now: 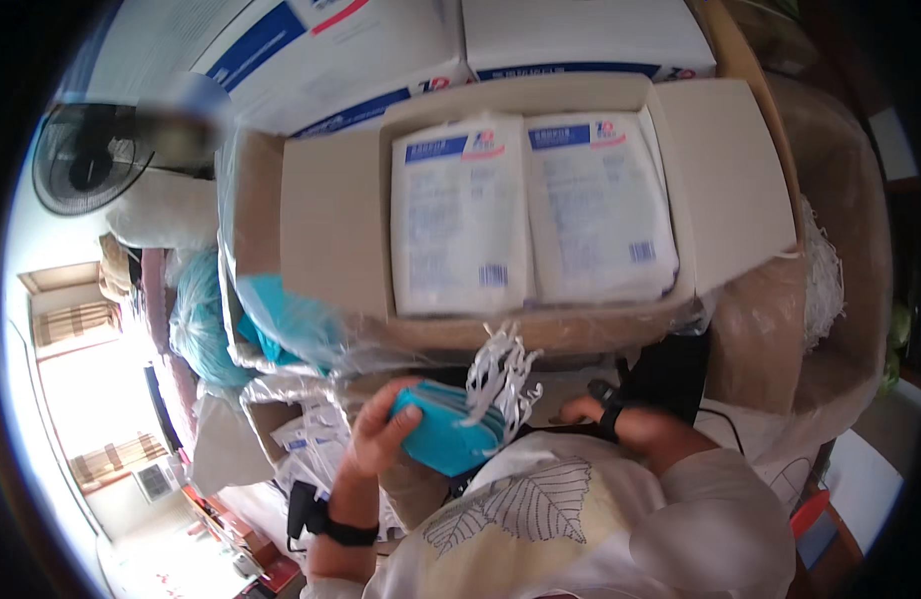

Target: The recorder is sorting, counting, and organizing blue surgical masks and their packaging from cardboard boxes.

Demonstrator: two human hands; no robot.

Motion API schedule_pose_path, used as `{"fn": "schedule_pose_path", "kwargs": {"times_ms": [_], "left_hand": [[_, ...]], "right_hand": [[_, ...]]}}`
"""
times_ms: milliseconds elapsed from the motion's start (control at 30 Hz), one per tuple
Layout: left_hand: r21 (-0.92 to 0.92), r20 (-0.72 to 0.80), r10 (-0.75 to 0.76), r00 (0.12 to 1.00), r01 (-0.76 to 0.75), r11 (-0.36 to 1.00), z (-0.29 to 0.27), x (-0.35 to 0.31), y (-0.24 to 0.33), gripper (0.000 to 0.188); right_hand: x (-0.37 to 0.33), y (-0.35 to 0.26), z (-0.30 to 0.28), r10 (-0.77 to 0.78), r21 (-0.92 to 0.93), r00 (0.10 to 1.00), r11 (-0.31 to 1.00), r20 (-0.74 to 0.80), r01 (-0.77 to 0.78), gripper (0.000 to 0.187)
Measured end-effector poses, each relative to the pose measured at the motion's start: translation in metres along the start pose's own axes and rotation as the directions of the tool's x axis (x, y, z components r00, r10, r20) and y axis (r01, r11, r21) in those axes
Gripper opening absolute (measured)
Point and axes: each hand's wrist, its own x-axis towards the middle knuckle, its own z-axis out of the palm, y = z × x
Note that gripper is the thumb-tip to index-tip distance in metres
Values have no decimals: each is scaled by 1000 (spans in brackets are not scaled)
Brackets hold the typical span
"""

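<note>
My left hand (382, 429) grips a stack of teal face masks (445, 431) in front of my chest, thumb on the near face. White ear loops (502, 374) bunch up and dangle from the right side of the stack. My right hand (580, 409) is to the right of the stack, apart from it, low against my body. Its fingers are small and partly hidden, so whether it holds anything does not show. Just beyond both hands stands an open cardboard box (335, 230) with two white printed packs (462, 225) lying side by side inside.
Closed white-and-blue cartons (580, 40) are stacked behind the open box. At lower left is a plastic-lined box of white packets (315, 439). Teal material in clear bags (203, 309) and a fan (89, 160) are on the left. A large carton (845, 299) stands at right.
</note>
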Motion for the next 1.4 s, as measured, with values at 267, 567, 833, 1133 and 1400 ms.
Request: {"fn": "schedule_pose_path", "kwargs": {"times_ms": [267,567,833,1133,1400], "left_hand": [[55,88,206,975,-212,976,5,-52,-16,31],[-40,197,273,942,-270,962,42,-76,-31,29],[416,157,337,928,-372,830,49,-69,-70,27],[729,14,493,870,-346,590,76,-61,-52,29],[358,-80,392,917,-340,869,66,-31,-56,28]], "right_hand": [[-235,-128,-146,-363,237,918,888,-163,393,27],[-270,-243,-110,-643,-453,391,754,-659,476,44],[-238,-230,-76,-463,-259,596,880,-656,399,31],[-237,-237,-86,-464,-364,662,883,-589,295,27],[-241,-252,-113,-475,-469,614,863,-630,187,26]]}}
